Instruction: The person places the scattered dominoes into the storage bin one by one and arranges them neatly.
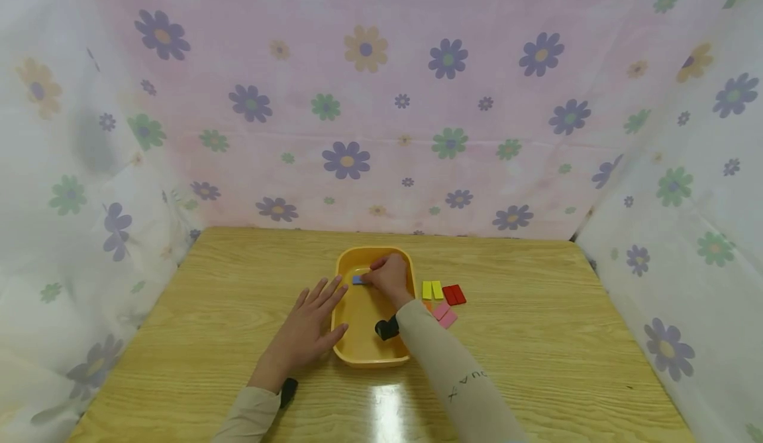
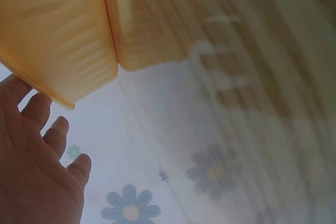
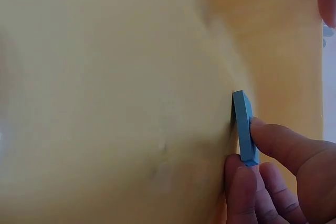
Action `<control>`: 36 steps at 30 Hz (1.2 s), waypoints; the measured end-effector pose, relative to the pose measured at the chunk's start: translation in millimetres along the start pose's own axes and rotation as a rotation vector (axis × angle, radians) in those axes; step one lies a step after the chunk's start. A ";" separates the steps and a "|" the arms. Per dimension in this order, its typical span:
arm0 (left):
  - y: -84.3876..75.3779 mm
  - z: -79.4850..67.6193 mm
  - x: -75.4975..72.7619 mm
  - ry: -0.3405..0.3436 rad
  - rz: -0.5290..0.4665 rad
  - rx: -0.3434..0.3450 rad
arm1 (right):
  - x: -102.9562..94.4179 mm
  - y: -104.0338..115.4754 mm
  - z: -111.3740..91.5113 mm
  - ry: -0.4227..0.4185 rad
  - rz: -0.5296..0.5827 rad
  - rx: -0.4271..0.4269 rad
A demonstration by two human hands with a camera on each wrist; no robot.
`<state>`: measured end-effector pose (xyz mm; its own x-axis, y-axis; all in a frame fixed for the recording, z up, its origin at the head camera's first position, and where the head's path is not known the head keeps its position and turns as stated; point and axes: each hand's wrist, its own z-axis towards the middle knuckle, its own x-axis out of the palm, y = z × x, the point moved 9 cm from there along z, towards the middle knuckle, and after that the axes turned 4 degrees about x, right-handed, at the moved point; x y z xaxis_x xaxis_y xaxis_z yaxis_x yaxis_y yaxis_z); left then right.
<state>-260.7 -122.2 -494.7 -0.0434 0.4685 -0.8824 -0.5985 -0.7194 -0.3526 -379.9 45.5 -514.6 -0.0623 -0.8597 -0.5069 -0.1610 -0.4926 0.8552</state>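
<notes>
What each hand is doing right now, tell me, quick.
Left hand: open, at the yellow tray's rim.
Right hand: closed, pinching a blue block.

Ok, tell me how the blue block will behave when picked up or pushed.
The blue block looks stiff: its edges run straight while pinched by the right hand. It's probably light, being small and thin. Its edge is narrow, so stood on that it may tip.
</notes>
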 end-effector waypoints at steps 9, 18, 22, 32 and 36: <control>-0.7 0.4 -0.8 0.018 0.014 -0.008 | -2.0 3.8 -1.2 -0.036 -0.028 -0.021; -1.6 1.0 -2.8 0.024 0.008 -0.018 | -0.9 2.5 1.3 -0.069 -0.062 -0.009; -1.3 1.2 -2.3 0.024 0.011 -0.013 | -0.7 2.3 3.3 -0.078 -0.080 -0.010; -0.6 0.8 0.5 0.034 0.001 -0.013 | -1.5 2.7 0.9 -0.074 -0.074 -0.043; -0.8 0.3 0.2 0.036 0.004 -0.018 | -1.7 5.0 -1.3 -0.042 -0.065 -0.063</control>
<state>-260.5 -121.4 -494.6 -0.0166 0.4465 -0.8946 -0.5841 -0.7305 -0.3538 -379.3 44.3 -509.3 -0.0952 -0.8197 -0.5648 -0.1037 -0.5562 0.8246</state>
